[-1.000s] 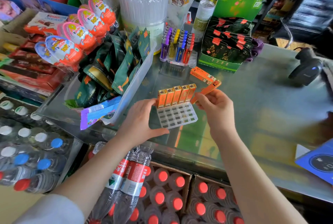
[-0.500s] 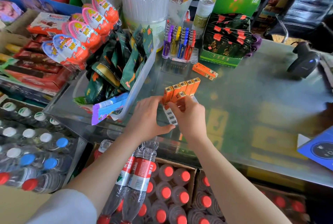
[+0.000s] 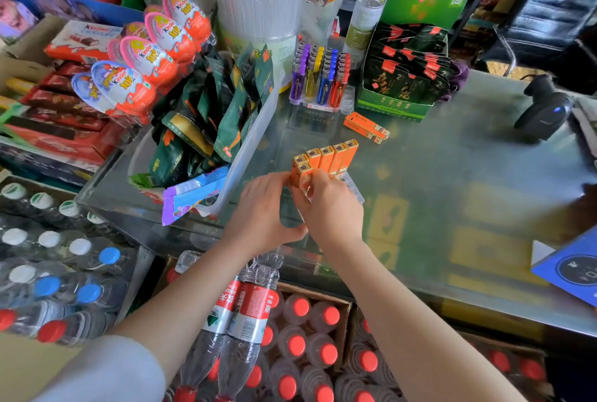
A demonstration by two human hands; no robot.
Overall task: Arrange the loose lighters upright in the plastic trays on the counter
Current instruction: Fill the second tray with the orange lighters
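**Orange lighter goes into second row of tray**

Orange plastic between fingertips: the right hand (image 3: 329,207) pinches a lighter (image 3: 303,178) by its body, fingers curled around it, setting it upright at the near-left corner of the clear tray (image 3: 353,186). The left hand (image 3: 263,211) rests against the tray's left side, fingers bent along its edge, apparently steadying it; whether it truly grips cannot be told. Five lighters (image 3: 329,157) already stand in the back row, touching one another.

Each lighter looks light, stiff and smooth-sided, likely slippery, so a pinch on the broad faces below the metal cap should serve best. The tray itself seems thin and light, prone to sliding on the glass worktop (image 3: 452,175) unless held.

Two loose lighters (image 3: 366,127) lie flat beyond the tray, near a green box (image 3: 394,107). A filled tray of coloured lighters (image 3: 319,78) stands behind. A snack bin (image 3: 252,130) crowds the left; the worktop to the right offers open room, with a scanner (image 3: 542,111) well apart. The near edge lies just beneath the wrists.
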